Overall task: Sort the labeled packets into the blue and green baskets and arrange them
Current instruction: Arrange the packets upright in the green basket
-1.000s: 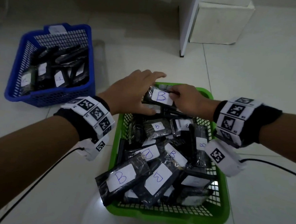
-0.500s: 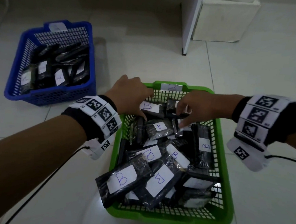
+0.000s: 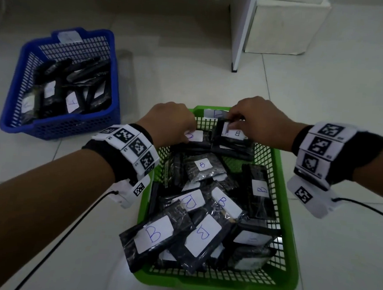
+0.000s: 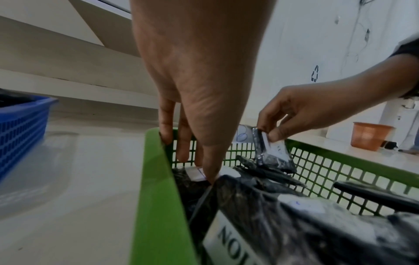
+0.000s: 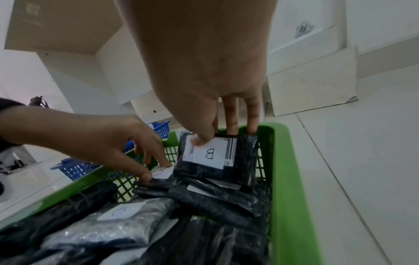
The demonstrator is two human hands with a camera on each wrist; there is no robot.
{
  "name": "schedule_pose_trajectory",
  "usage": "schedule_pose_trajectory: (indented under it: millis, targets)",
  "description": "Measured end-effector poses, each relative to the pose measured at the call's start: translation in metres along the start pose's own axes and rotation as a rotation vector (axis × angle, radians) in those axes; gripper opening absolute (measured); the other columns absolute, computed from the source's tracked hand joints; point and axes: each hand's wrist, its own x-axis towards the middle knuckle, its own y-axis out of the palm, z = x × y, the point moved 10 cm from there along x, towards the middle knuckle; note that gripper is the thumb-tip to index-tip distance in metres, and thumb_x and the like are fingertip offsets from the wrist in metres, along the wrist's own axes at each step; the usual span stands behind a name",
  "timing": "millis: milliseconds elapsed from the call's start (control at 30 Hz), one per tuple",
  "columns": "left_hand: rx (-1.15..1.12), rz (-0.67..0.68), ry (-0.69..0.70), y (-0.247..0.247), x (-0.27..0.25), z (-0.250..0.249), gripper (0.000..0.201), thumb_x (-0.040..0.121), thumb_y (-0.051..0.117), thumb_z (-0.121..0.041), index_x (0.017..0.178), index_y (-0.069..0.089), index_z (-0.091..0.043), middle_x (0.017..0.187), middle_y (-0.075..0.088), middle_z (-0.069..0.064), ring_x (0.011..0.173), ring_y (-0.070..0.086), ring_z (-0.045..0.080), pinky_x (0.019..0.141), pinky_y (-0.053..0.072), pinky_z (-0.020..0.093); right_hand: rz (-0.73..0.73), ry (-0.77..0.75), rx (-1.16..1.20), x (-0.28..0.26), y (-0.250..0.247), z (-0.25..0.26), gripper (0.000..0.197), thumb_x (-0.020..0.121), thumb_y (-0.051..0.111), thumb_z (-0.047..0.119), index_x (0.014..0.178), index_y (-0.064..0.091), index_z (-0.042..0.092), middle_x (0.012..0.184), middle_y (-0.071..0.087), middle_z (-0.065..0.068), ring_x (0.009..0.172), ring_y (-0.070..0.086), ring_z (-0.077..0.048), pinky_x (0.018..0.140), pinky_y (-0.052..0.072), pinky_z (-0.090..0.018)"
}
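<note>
Two hands work the far end of the green basket point(image 3: 280, 196). My right hand point(image 3: 258, 124) pinches a B-labeled packet point(image 5: 217, 157) upright at 12 o'clock; my left hand point(image 3: 172, 123) presses straight fingers on a flat packet point(image 3: 194, 136) beside it. Blue basket point(image 3: 58, 126) sits at 10 o'clock on the floor.

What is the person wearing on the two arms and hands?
Both hands are bare: left hand, right hand. Each wrist carries a black band wrapped with white tiles printed with black square codes. Under each wrist hangs a white camera box with one more code, and a thin black cable runs back from it. The forearms have no sleeves.
</note>
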Motion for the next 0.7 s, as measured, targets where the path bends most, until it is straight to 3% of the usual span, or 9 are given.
schedule_pose_trajectory:
  millis: [100,200,333,400,500,600,700]
  targets:
    - [-0.072,-0.056,-0.012,-0.013,-0.006,0.004,0.022,0.094,0.060,-0.045,0.107,0.073,-0.034,0.101,0.070,0.001,0.088,0.066,0.028,0.065,0.045,0.033,-0.067,0.034,-0.099,-0.001,0.001,0.002,0.025,0.089,0.069,0.035,0.110,0.070,0.023,0.102,0.068,-0.004,0.090,0.063,-0.027,0.075,0.052,-0.036]
    - [-0.176,-0.056,-0.001,-0.017,-0.014,0.001,0.026,0.095,0.055,-0.049,0.104,0.074,-0.034,0.097,0.072,-0.004,0.086,0.066,0.022,0.072,0.056,0.039,-0.059,-0.012,-0.210,-0.003,0.006,0.010,0.028,0.090,0.066,0.038,0.111,0.070,0.020,0.105,0.067,-0.008,0.092,0.063,-0.032,0.074,0.052,-0.037]
    - [-0.271,0.158,0.041,0.007,-0.025,-0.025,0.056,0.083,0.052,-0.079,0.110,0.071,-0.034,0.099,0.071,-0.012,0.091,0.064,0.014,0.079,0.055,0.035,0.006,-0.030,-0.134,-0.010,0.017,0.011,0.031,0.089,0.062,0.051,0.093,0.073,0.023,0.093,0.068,-0.006,0.077,0.060,-0.026,0.070,0.052,-0.034]
    - [-0.239,0.291,0.043,0.027,-0.029,-0.039,0.069,0.074,0.054,-0.087,0.111,0.069,-0.031,0.099,0.070,-0.008,0.090,0.064,0.016,0.079,0.056,0.036,0.080,-0.065,-0.119,-0.015,0.025,0.014,0.038,0.080,0.068,0.058,0.095,0.074,0.023,0.094,0.070,-0.003,0.083,0.063,-0.024,0.075,0.053,-0.036]
    - [-0.275,0.355,0.031,0.039,-0.029,-0.047,0.072,0.072,0.064,-0.081,0.119,0.066,-0.026,0.108,0.068,-0.005,0.095,0.063,0.018,0.084,0.056,0.039,0.126,-0.085,-0.139,-0.016,0.033,0.011,0.045,0.074,0.080,0.046,0.111,0.073,0.022,0.109,0.071,0.000,0.100,0.063,-0.023,0.087,0.051,-0.035]
    - [-0.415,0.393,0.074,0.040,-0.032,-0.052,0.071,0.073,0.075,-0.066,0.131,0.059,-0.030,0.119,0.065,-0.005,0.102,0.062,0.016,0.092,0.055,0.038,0.114,-0.095,-0.123,-0.015,0.034,0.008,0.043,0.073,0.083,0.035,0.112,0.072,0.021,0.112,0.071,0.000,0.103,0.063,-0.022,0.087,0.047,-0.031]
    - [-0.454,0.345,0.110,0.033,-0.033,-0.051,0.068,0.070,0.079,-0.064,0.125,0.063,-0.028,0.111,0.069,-0.009,0.093,0.065,0.010,0.087,0.056,0.034,0.127,-0.101,-0.118,-0.013,0.034,0.008,0.040,0.073,0.083,0.035,0.109,0.071,0.022,0.108,0.071,0.001,0.100,0.062,-0.022,0.085,0.046,-0.031]
